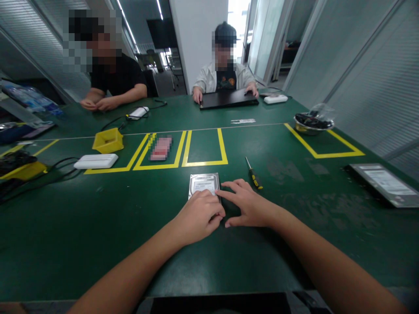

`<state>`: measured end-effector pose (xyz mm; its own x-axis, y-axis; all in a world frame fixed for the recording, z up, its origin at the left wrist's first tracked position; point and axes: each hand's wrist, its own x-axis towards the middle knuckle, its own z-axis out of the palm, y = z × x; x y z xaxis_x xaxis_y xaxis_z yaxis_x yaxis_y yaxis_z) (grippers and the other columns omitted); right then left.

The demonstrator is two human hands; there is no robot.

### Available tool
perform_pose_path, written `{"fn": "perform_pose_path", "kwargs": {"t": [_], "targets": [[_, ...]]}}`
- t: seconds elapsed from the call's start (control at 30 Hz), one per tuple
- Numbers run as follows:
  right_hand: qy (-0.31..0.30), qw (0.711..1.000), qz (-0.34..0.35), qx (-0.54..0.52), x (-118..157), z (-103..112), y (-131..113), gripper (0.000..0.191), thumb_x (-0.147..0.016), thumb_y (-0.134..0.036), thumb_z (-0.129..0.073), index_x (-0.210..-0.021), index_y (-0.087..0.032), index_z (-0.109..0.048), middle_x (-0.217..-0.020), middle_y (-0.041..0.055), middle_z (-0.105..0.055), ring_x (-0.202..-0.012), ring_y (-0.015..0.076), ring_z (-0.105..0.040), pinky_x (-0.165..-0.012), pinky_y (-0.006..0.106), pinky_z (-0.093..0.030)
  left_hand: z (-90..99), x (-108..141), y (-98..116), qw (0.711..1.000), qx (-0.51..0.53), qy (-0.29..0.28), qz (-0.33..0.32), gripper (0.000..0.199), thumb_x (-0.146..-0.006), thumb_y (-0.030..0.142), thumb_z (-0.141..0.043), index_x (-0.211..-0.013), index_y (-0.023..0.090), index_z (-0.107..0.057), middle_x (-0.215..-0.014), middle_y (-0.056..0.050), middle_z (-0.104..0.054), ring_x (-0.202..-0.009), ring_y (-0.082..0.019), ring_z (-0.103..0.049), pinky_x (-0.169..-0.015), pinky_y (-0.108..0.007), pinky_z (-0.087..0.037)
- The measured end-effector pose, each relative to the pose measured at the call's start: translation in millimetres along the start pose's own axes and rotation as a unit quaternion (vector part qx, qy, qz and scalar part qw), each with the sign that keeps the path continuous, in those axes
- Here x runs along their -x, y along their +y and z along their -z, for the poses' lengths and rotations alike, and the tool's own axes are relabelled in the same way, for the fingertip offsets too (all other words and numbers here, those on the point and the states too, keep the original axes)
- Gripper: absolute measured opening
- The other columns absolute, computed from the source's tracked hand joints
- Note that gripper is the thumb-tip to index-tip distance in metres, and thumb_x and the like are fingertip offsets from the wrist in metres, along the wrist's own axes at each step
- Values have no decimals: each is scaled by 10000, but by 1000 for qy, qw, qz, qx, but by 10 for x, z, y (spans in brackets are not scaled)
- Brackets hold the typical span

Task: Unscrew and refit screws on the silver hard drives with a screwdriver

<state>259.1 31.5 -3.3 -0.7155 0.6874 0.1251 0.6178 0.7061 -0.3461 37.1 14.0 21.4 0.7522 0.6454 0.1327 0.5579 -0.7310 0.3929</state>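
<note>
A silver hard drive [203, 180] with a white label lies on the green table in front of me. My left hand [199, 216] covers its near part, fingers curled over it and the thumb drawn in. What the fingertips do underneath is hidden. On the drive's right side, my right hand [247, 203] has its fingers spread, with nothing between them. One of its fingertips reaches the drive's right edge. Beyond that hand lies a screwdriver [253, 173] with a yellow and black handle, its shaft pointing away from me.
Yellow tape [204, 164] marks rectangles on the table; a pinkish-red blurred item [161, 148] lies in one. A yellow bin [108, 141] and white power strip [96, 161] are left. At right are a bowl of dark parts [313, 122] and a larger labelled drive [386, 183]. Two people sit opposite, one holding a black panel [229, 99].
</note>
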Motion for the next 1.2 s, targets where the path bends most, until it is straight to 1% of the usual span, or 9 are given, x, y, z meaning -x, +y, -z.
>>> {"fn": "perform_pose_path", "kwargs": {"t": [0.13, 0.33, 0.47, 0.57, 0.83, 1.2], "targets": [[-1, 1000, 1, 8, 3, 4, 6, 887, -731, -634, -704, -1473, -239, -422, -1425, 170, -431, -1239, 373, -371, -1028, 568, -358, 1, 20, 6, 1000, -17, -1, -8, 117, -879, 179, -579, -855, 207, -690, -868, -30, -677, -907, -216, -550, -848, -368, -401], [-4, 1000, 3, 12, -4, 2, 10, 889, -727, -638, -706, -1468, -231, -431, -1413, 172, -440, -1230, 370, -375, -1035, 559, -352, -18, 36, 2, 1000, -21, 2, 2, 119, -876, 180, -587, -869, 219, -700, -875, -22, -688, -910, -217, -555, -848, -375, -401], [0, 1000, 2, 3, -4, -13, 15, 889, -719, -629, -718, -1467, -243, -432, -1413, 172, -445, -1229, 371, -376, -1027, 566, -353, -34, 40, -8, 1000, -15, 14, 9, 112, -861, 178, -596, -910, 214, -690, -902, -32, -691, -938, -228, -562, -860, -381, -409], [2, 1000, 1, 1, 0, -22, 23, 890, -718, -627, -720, -1469, -249, -429, -1418, 172, -443, -1233, 375, -375, -1020, 570, -357, -47, 46, -16, 1000, -10, 24, 17, 87, -856, 191, -604, -906, 210, -674, -902, -30, -687, -947, -232, -561, -872, -388, -405], [-2, 1000, 1, 15, 2, -21, 21, 884, -733, -632, -706, -1468, -227, -430, -1413, 178, -441, -1231, 373, -378, -1027, 562, -355, -49, 46, -12, 999, -28, 10, 14, 86, -877, 200, -572, -846, 210, -652, -877, -21, -658, -931, -222, -540, -850, -374, -389], [-10, 1000, 0, 19, -12, 14, -3, 869, -743, -626, -696, -1463, -216, -437, -1410, 184, -437, -1226, 372, -380, -1032, 559, -355, -31, 55, 36, 997, -74, 6, -3, 131, -904, 226, -550, -885, 207, -678, -874, -47, -648, -929, -232, -524, -856, -392, -380]]}}
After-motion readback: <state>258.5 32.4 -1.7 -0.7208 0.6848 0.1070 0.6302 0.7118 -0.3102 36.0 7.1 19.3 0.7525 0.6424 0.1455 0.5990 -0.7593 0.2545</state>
